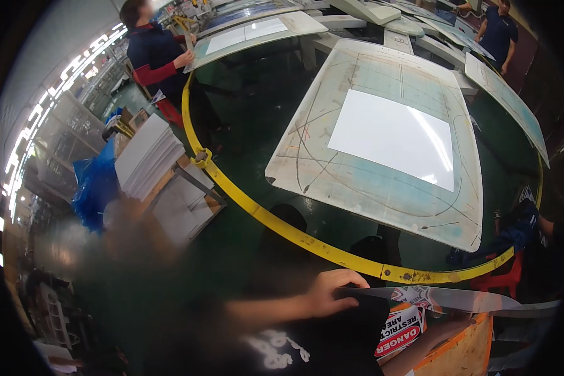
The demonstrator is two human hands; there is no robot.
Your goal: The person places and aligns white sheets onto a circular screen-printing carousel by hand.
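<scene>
Head view shows clear sheet [460,300] near scuffed board [313,147] above green floor [247,150].

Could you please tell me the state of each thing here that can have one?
Left hand: closed on the clear sheet's edge
Right hand: partly hidden, grip unclear
Clear sheet: held, slightly curved
Danger sign: upside down in this view
Nearest board: stained, scratched
White sheet: flat on that board
Yellow rail: scuffed
Stacked white sheets: edges uneven
Blue plastic: crumpled
</scene>
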